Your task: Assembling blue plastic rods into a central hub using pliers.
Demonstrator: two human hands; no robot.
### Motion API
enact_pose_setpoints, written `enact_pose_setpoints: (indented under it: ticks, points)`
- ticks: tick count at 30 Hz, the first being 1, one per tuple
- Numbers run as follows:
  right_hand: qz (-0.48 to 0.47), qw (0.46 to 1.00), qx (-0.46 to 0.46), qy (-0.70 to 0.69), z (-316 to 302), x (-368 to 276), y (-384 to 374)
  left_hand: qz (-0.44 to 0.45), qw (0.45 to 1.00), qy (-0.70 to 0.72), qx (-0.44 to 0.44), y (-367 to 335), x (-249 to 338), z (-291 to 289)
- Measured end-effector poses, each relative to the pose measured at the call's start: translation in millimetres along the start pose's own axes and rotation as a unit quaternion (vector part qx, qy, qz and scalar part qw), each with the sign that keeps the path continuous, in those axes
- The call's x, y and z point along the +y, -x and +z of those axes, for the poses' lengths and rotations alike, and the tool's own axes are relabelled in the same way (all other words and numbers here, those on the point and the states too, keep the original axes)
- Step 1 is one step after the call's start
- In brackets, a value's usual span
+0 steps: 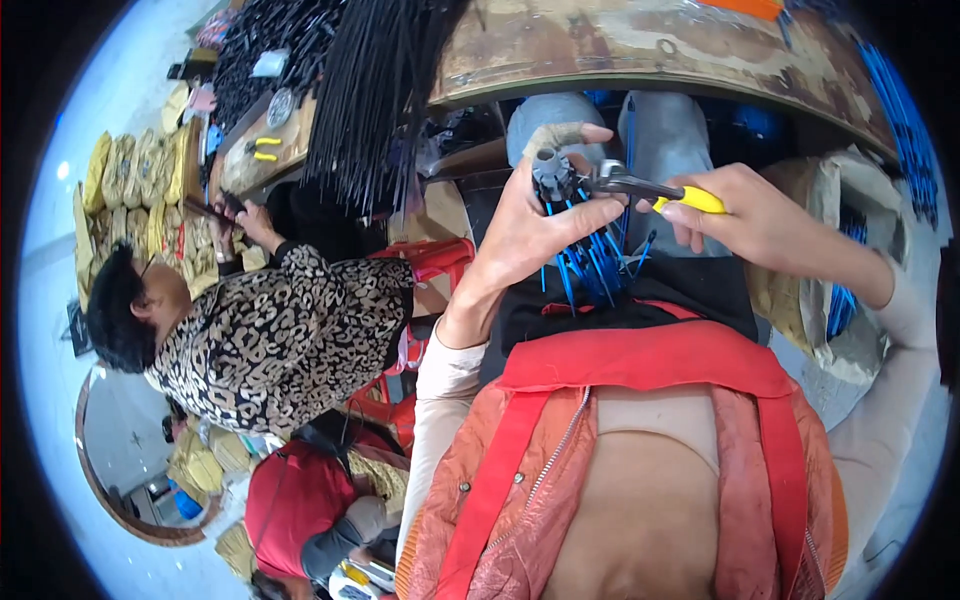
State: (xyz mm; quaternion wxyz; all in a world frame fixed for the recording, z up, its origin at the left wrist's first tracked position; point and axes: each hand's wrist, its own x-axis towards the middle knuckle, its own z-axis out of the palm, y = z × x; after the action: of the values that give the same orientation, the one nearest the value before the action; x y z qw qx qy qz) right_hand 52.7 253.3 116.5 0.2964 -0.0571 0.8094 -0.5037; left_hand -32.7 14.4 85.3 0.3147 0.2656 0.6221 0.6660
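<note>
My left hand (530, 225) is closed around a dark grey ribbed plastic piece (550, 172) with a hole in its top. Thin blue rods (592, 272) fan downward from this piece over my lap. A tan wrap covers one of the left fingers. My right hand (752, 208) grips pliers (690, 200) with a yellow handle. The metal jaws of the pliers reach the right side of the grey piece, near my left thumb. Whether the jaws are closed on anything is too small to tell.
Ahead is a worn wooden table (620, 45). A sack (870, 210) with blue rods stands at my right. Long black rods (375, 100) hang off the bench at left. A person in a patterned top (290, 340) works there, near yellow-handled pliers (265, 150); another person (300, 505) is lower left.
</note>
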Motion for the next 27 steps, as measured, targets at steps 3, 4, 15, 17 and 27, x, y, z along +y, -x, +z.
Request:
enact_pose_setpoints:
  ticks: [3, 4, 15, 17, 27]
  points:
    - [-0.052, 0.993, 0.106, -0.012, 8, 4, -1, 0.032, 0.99, 0.063, 0.125, 3, -10, 4]
    - [-0.055, 0.993, 0.101, -0.013, 9, 2, -1, 0.03, 0.989, 0.06, 0.13, 6, -13, 1]
    - [-0.114, 0.989, 0.085, 0.043, 5, -1, 2, -0.004, 0.999, 0.014, 0.047, 3, -7, -1]
    - [-0.085, 0.993, 0.066, 0.041, 0, -7, 4, -0.01, 1.0, 0.004, 0.017, 2, -8, -1]
    - [-0.004, 1.0, -0.003, 0.005, -5, -22, 10, -0.022, 1.0, -0.005, -0.011, 4, 6, 4]
